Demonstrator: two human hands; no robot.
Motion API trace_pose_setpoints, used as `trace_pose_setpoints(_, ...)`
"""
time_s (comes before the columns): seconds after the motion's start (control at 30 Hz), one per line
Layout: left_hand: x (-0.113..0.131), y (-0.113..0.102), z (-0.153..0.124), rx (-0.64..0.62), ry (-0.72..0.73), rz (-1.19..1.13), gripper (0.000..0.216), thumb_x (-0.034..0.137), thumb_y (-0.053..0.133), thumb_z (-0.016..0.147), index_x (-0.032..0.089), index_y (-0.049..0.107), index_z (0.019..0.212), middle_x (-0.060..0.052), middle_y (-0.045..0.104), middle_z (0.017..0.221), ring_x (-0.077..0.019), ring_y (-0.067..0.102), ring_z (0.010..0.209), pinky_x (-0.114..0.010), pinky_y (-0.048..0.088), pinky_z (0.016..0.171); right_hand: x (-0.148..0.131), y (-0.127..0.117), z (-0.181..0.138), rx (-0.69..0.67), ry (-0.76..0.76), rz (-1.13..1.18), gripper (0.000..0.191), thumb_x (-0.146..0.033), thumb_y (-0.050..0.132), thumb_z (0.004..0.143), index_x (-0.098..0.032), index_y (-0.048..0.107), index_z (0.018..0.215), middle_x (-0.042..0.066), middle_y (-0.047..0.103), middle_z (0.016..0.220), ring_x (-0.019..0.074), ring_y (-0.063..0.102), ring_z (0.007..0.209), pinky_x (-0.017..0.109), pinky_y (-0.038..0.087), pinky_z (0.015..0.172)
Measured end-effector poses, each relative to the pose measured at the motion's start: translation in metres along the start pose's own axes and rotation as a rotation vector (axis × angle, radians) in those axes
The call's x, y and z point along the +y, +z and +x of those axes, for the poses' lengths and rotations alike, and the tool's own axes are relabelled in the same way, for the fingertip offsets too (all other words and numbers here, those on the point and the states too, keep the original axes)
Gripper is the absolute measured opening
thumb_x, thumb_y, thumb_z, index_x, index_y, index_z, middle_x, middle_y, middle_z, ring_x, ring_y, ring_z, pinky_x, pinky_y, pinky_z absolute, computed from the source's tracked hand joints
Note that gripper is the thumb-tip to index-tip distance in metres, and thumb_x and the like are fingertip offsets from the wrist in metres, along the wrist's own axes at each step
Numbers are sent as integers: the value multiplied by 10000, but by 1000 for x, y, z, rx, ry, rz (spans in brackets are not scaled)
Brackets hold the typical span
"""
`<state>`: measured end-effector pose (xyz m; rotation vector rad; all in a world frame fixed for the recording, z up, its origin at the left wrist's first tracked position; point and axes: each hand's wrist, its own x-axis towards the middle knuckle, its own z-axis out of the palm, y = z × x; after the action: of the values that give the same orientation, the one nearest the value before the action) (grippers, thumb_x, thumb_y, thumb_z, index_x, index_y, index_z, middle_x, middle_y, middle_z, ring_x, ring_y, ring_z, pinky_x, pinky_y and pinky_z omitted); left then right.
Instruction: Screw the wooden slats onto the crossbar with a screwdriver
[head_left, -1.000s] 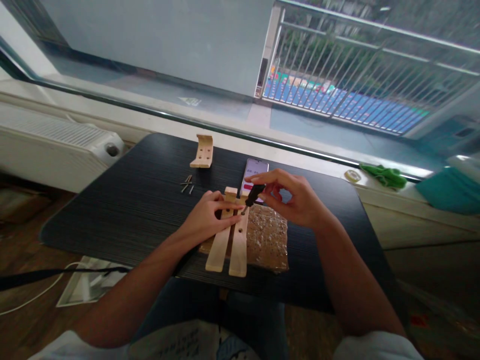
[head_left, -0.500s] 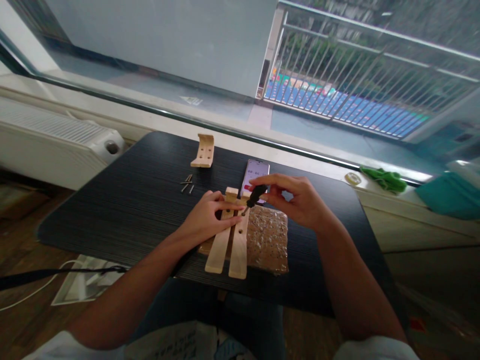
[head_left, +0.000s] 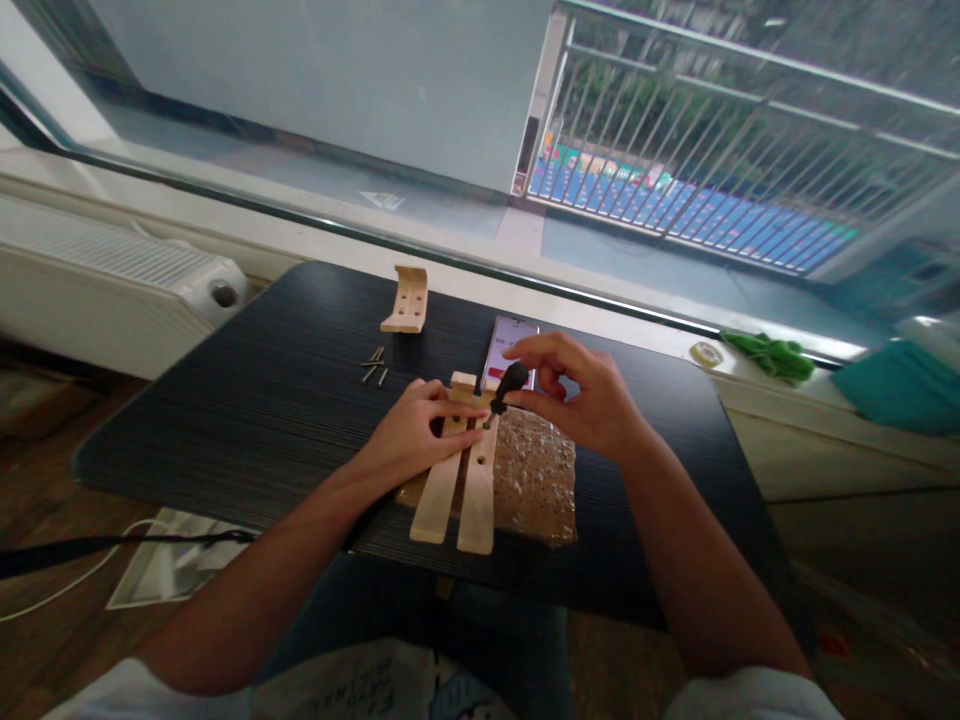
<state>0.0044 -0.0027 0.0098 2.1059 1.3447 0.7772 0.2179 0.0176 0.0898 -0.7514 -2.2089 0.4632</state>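
Observation:
A black-handled screwdriver [head_left: 511,384] leans over the right of two pale wooden strips, its tip at a hole there. My right hand [head_left: 592,395] has thumb and fingertips at the handle, index finger stretched past it. Across the upper part of the strips lies my left hand [head_left: 412,432], thumb and index finger on either side of the screwdriver tip, holding the wood down. The left wooden strip [head_left: 436,505] and right wooden strip [head_left: 477,510] run side by side, flared ends toward me. Whether a screw sits under the tip is too small to tell.
Beneath the strips is a brown wrapped block [head_left: 536,480] on the black table [head_left: 247,400]. A phone [head_left: 512,345] lies behind. Several screws [head_left: 375,366] and a curved wooden piece with holes [head_left: 409,302] are at the back left. A green cloth [head_left: 769,355] rests on the sill.
My right fingers have shifted slightly around the screwdriver handle, which now stands a little more upright. My left hand and the wooden strips have stayed in place.

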Motion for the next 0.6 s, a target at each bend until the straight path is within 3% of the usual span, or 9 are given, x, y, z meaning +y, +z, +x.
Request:
trace_pose_setpoints(0.13, 0, -1, 0, 7, -3, -8, 292, 422, 723, 786, 287, 750, 1044, -34, 590, 896, -240, 518, 968, -422, 440, 943, 1, 4, -1, 30, 10, -7, 330, -230, 725, 784, -224, 557, 1068, -79, 512, 735, 26, 355, 492, 196, 351, 503)
trace_pose_setpoints(0.47, 1, 0, -1, 1, -29, -40, 291, 419, 724, 777, 296, 751, 1040, -33, 592, 912, -243, 518, 982, -434, 429, 973, 4, 13, 0, 111, -71, -91, 178, -275, 684, 818, -209, 575, 943, -39, 561, 745, 57, 385, 527, 229, 380, 523)
trace_pose_setpoints(0.6, 0, 0, 0, 7, -19, -33, 292, 425, 723, 779, 293, 752, 1038, -33, 593, 912, -244, 518, 982, -436, 430, 971, 2, 8, 1, 53, -86, -70, 179, -271, 660, 837, -208, 583, 984, -21, 613, 815, 60, 459, 573, 224, 412, 547)
